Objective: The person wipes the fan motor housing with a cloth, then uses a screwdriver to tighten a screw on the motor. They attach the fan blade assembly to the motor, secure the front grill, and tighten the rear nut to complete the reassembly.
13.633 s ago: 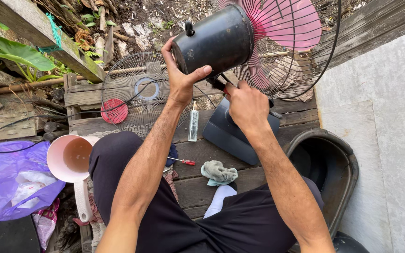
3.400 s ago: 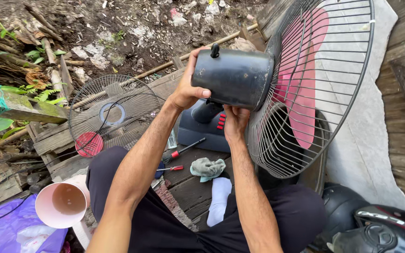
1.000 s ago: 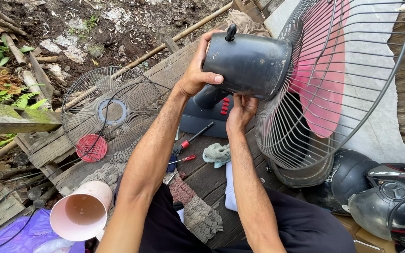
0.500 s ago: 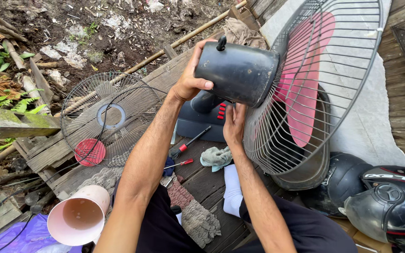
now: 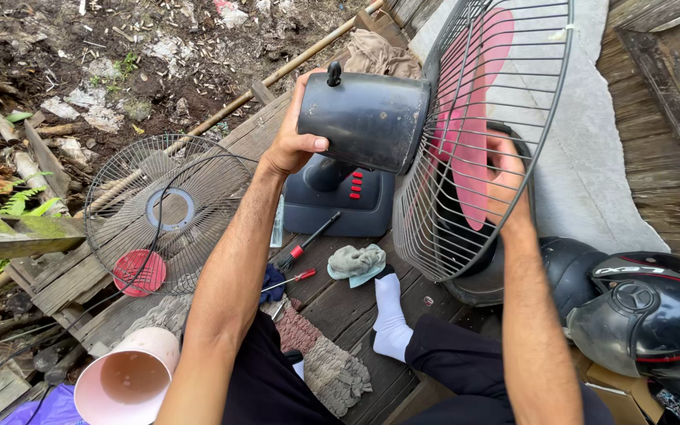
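The right hand (image 5: pixel 505 177) is half hidden behind the wire guard (image 5: pixel 482 134), reaching the pink blade (image 5: pixel 466 118) (grip hard to make out). The left hand (image 5: pixel 293 142), arm raised, grips the fan's dark motor housing (image 5: pixel 367 118) above the wooden planks (image 5: pixel 340 291).

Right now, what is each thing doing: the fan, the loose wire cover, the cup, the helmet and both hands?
Dark grey fan motor housing: lifted, gripped by left hand.
Pink fan blades: behind rear grille, touched by right hand.
Round wire front guard: off, lying flat.
Pink plastic cup: tipped, empty.
Black helmet: visor shut.
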